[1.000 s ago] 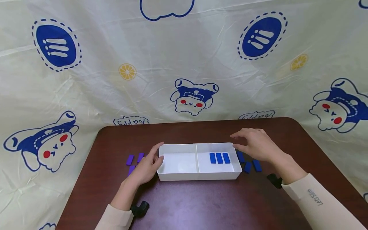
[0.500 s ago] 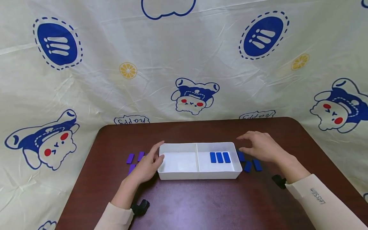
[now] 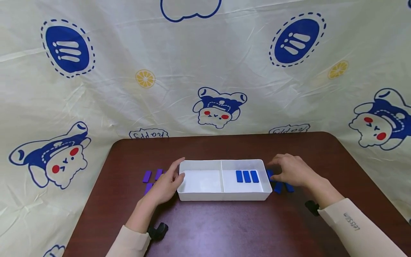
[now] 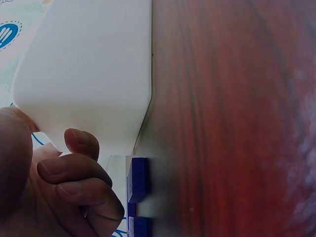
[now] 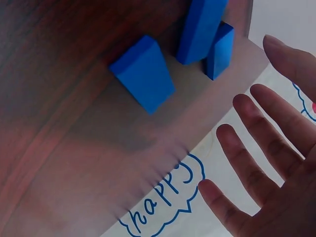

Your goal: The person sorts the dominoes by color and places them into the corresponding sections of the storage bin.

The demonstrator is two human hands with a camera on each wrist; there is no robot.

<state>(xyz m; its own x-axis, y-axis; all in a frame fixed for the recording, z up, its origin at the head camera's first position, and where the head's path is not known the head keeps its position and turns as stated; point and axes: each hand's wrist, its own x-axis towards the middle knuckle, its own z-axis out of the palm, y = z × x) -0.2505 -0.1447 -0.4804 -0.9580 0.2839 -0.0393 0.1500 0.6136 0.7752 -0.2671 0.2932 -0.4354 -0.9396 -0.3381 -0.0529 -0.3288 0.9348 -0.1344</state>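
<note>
A white tray with a divider stands mid-table. My left hand grips its left end, index finger at the back corner and thumb at the rim; the left wrist view shows the other fingers curled against the end wall. Three blue blocks lie in a row in the tray's right compartment. Beyond its right end, my right hand hovers over loose blue blocks, partly hiding them. In the right wrist view its fingers are spread and hold nothing, beside a tilted-looking blue block.
Several purple blocks lie left of the tray, some partly behind my left hand. The brown table ends at a printed cloth behind. Dark wrist mounts sit at both cuffs.
My right hand has drawn away from the tray's right rim and come down over the loose blue blocks. The left hand and the tray have stayed put.
</note>
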